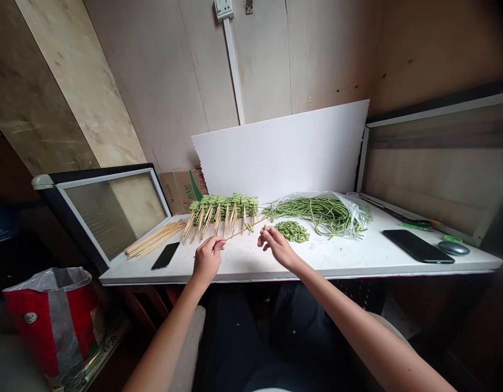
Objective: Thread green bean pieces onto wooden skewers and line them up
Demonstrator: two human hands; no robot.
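Observation:
My left hand point(208, 258) is closed around the lower end of a thin bamboo skewer point(236, 233), which slants up to the right. One short piece of green bean point(249, 227) is threaded partway along it. Close to the skewer's tip, my right hand point(276, 246) pinches what looks like another cut bean piece point(265, 228), mostly covered by the fingers. Just beyond that hand lies a heap of cut bean pieces point(292, 231). Behind my left hand, finished bean skewers point(222, 207) are stacked in a row, their bare sticks pointing toward me.
Long whole beans point(316, 209) lie in a clear plastic bag at the back right. Loose skewers point(155, 238) and a phone point(165, 256) are on the left. A larger dark phone point(418, 246) and a computer mouse point(454, 247) sit rightward. A white board point(279, 155) leans behind.

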